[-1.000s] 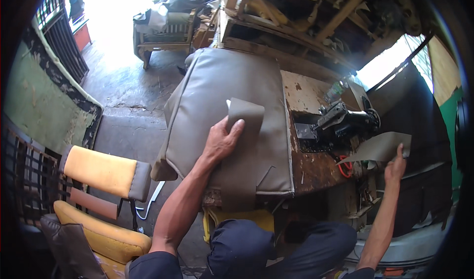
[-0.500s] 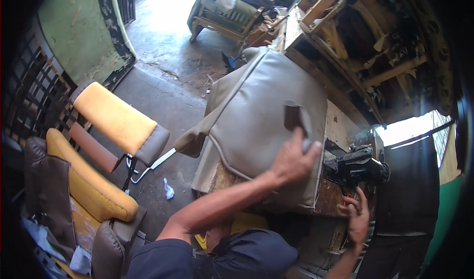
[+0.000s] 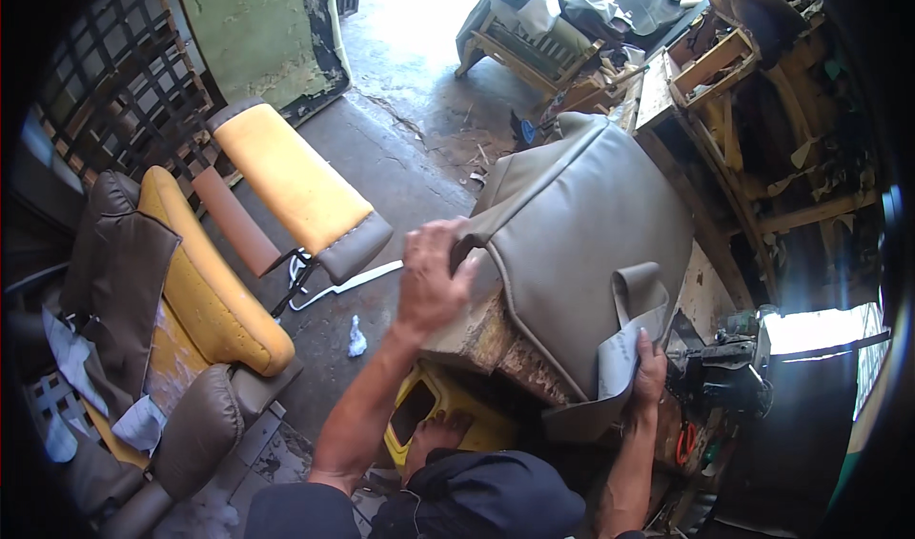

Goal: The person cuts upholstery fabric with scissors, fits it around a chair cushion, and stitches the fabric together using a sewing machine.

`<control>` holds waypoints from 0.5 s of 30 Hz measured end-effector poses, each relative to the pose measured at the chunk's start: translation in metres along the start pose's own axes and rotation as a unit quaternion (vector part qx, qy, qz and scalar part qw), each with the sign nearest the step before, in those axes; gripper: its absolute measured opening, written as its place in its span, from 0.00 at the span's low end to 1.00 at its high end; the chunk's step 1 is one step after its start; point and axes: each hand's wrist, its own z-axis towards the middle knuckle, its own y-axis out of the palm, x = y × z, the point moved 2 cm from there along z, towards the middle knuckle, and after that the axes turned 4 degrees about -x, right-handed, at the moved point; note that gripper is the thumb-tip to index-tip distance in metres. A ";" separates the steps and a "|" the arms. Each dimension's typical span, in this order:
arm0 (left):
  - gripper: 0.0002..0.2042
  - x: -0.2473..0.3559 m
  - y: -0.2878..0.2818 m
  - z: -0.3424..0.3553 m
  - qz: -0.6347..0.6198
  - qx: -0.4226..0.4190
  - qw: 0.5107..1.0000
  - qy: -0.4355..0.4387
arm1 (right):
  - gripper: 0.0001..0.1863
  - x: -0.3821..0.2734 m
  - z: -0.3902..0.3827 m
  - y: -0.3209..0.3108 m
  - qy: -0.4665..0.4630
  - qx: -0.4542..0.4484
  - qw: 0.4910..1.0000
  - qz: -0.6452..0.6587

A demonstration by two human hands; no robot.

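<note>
My left hand (image 3: 434, 282) has its fingers curled on the left corner flap of a large grey-brown vinyl cover (image 3: 586, 224) with piped seams, which lies over a worn wooden bench (image 3: 481, 325). My right hand (image 3: 648, 372) grips a looped vinyl strip (image 3: 620, 353), pale side partly out, at the cover's near right part. Just right of this hand is a black sewing machine (image 3: 720, 372), with red-handled scissors (image 3: 684, 444) below it.
Yellow-and-brown seat cushions (image 3: 291, 186) and a padded seat (image 3: 210, 325) occupy the left side. A yellow stool (image 3: 410, 406) is under the bench, beside my bare foot. Wooden shelving (image 3: 791, 148) with scraps rises right; a draped wooden chair (image 3: 524, 43) stands behind.
My left hand has left the strip on top and moved left to the cover's corner. My right hand has moved from beside the machine onto the strip. The view has swung leftward.
</note>
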 end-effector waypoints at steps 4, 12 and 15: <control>0.24 -0.096 0.013 -0.027 0.139 -0.118 0.971 -0.152 | 0.19 -0.006 -0.013 0.019 -0.139 0.005 0.982 -0.127; 0.09 -0.007 -0.087 0.018 0.116 0.126 0.982 0.076 | 0.17 0.004 -0.016 0.000 -0.139 -0.032 0.988 -0.054; 0.10 0.030 -0.096 0.048 0.178 0.127 0.968 0.124 | 0.17 0.012 -0.017 -0.011 -0.146 -0.029 0.987 -0.059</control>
